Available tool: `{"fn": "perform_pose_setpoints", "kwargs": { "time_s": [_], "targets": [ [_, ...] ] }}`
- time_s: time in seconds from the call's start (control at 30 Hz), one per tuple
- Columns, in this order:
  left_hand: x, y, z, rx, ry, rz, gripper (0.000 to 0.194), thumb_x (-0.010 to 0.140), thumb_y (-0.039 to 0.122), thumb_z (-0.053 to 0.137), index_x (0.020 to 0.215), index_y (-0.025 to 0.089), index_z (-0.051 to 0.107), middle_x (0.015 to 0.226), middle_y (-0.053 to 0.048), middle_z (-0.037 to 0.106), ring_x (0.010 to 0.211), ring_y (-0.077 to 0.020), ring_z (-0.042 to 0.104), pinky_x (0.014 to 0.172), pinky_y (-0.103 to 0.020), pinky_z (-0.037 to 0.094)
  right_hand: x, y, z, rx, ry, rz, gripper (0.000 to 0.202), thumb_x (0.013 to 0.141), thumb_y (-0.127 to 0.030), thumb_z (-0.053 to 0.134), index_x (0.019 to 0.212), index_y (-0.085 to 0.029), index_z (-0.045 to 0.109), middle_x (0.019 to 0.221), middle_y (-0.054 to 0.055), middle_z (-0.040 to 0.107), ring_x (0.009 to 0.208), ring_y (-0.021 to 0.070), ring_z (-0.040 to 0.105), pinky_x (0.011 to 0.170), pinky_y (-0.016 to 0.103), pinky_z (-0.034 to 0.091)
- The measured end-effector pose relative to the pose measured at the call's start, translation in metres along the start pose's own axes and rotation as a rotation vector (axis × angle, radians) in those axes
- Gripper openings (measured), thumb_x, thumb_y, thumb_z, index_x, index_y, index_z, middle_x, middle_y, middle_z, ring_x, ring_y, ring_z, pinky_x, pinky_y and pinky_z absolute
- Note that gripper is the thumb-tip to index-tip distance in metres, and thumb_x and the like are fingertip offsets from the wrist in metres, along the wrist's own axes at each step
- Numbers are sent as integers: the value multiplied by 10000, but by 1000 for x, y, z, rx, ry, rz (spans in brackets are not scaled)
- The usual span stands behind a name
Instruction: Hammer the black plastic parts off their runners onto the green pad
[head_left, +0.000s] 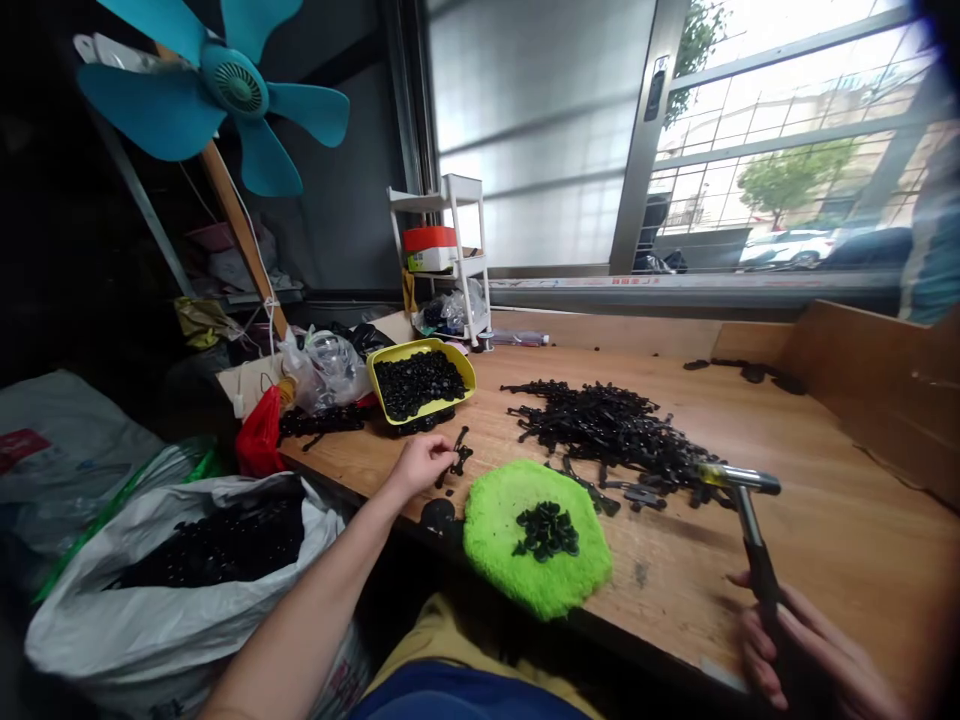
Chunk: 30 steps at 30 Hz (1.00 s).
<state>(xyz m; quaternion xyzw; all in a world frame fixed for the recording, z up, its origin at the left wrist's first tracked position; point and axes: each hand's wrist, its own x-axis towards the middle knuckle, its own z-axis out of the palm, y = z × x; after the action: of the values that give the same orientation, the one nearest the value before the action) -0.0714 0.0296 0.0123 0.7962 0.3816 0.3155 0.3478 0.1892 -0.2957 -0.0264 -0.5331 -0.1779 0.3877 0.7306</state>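
My left hand [429,464] pinches a slim black part [460,440] over the front of the wooden table, just left of a fuzzy bright green pad [495,530]. On the pad sits a small heap of black pieces [551,530]. In my right hand [787,640], at the lower right, a hammer [754,535] is gripped by its black handle. The metal head is raised above the table, with a yellowish face on one side. A larger pile of long black parts [607,425] spreads behind the pad.
A yellow tray [471,375] of black pieces stands at the back left. Below left, a white sack [82,620] holds more black parts. A teal fan [236,85] hangs at upper left. A white shelf rack [469,190] stands by the window. Wooden boards [862,390] edge the right side.
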Motion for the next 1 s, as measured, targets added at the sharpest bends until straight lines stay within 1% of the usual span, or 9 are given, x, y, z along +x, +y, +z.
{"fn": "perform_pose_setpoints", "kwargs": {
  "time_s": [0.17, 0.27, 0.33, 0.43, 0.53, 0.6, 0.7, 0.87, 1.0],
  "targets": [
    [-12, -20, -7, 79, 23, -141, 144, 673, 219, 534, 633, 100, 605, 544, -40, 580, 483, -126, 515, 479, -227, 391, 3, 4, -9, -36, -43, -17, 349, 771, -458, 598, 1038, -259, 494, 602, 0, 405, 460, 145, 372, 363, 218, 321],
    [-19, -3, -5, 134, 115, -118, 200, 681, 263, 564, 793, 109, 624, 722, -80, 633, 683, -180, 581, 635, -283, 448, 7, 7, -16, -71, -79, -71, 413, 721, -441, 636, 1052, -237, 497, 609, 5, 409, 472, 168, 389, 366, 249, 334],
    [-32, 22, 4, 156, 105, 10, 331, 707, 336, 569, 980, 151, 603, 985, -89, 623, 931, -201, 556, 814, -305, 425, 8, 7, -17, -88, -100, -95, 401, 734, -428, 625, 1060, -234, 494, 615, 5, 408, 484, 170, 395, 378, 253, 337],
    [-60, 63, 29, 250, -216, 437, 610, 773, 481, 481, 1305, 206, 368, 1341, -80, 398, 1221, -220, 359, 1010, -346, 276, 5, 4, -14, -113, -109, -97, 356, 774, -418, 591, 1063, -237, 490, 621, 1, 405, 489, 160, 392, 389, 241, 333],
    [-81, 86, 56, 362, -493, 605, 774, 774, 597, 386, 1394, 204, 137, 1450, -67, 163, 1329, -243, 120, 1069, -397, 128, 1, 2, -12, -129, -112, -92, 366, 768, -432, 593, 1058, -237, 485, 625, 4, 413, 494, 162, 396, 396, 243, 345],
    [-83, 89, 68, 427, -559, 605, 801, 770, 632, 339, 1398, 194, 105, 1454, -69, 143, 1334, -255, 75, 1068, -427, 88, -1, 1, -12, -133, -120, -93, 357, 778, -426, 584, 1063, -239, 479, 640, 6, 420, 509, 162, 404, 413, 245, 354],
    [-73, 85, 75, 467, -571, 574, 779, 770, 655, 291, 1394, 215, 134, 1449, -59, 171, 1325, -274, 120, 1051, -456, 109, 1, 3, -17, -138, -141, -92, 326, 819, -413, 540, 1090, -249, 463, 656, 6, 418, 528, 164, 408, 428, 248, 355],
    [-50, 74, 73, 485, -505, 483, 812, 716, 706, 322, 1354, 204, 278, 1424, -89, 244, 1305, -285, 190, 1049, -445, 125, 8, 5, -28, -162, -170, -72, 388, 768, -437, 587, 1086, -253, 460, 648, 11, 423, 510, 179, 404, 412, 275, 369],
    [-48, 65, 65, 472, -537, 468, 806, 713, 701, 342, 1366, 239, 245, 1443, -73, 180, 1318, -278, 153, 1053, -445, 106, 7, 5, -27, -161, -152, -65, 373, 764, -436, 587, 1075, -264, 471, 653, 12, 419, 512, 178, 403, 411, 272, 368]
  ]
}}
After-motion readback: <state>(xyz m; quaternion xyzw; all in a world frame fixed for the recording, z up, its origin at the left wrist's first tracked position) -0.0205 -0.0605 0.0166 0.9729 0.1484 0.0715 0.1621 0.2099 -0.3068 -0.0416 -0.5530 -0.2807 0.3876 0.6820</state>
